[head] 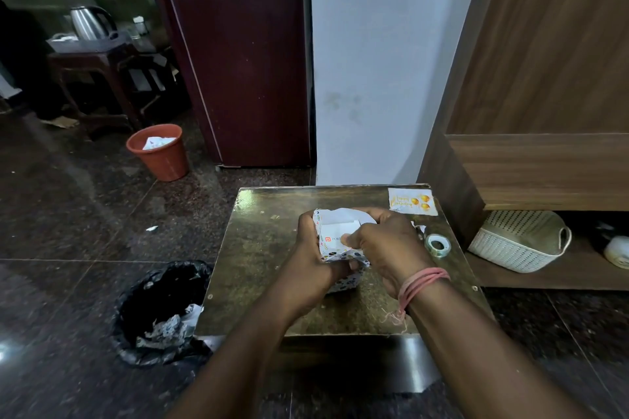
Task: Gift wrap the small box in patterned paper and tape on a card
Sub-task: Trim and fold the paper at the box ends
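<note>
Bin bag (163, 313) sits on the floor against the table's (258, 282) left edge; an orange bucket (160, 151) stands well back by the door. Left half of the tabletop is bare. Left hand (311, 262) grips the box (337, 241) at its left side, fingers curled around the patterned paper (343, 253). Box sits mid-table, partly wrapped, its top face exposed. Right hand (388, 241) pinches a paper flap at the box's top. Tape (438, 245) lies just beside the right hand. Card (412, 201) lies at the far right corner. Basket (520, 241) sits on a low shelf beyond the right edge.
</note>
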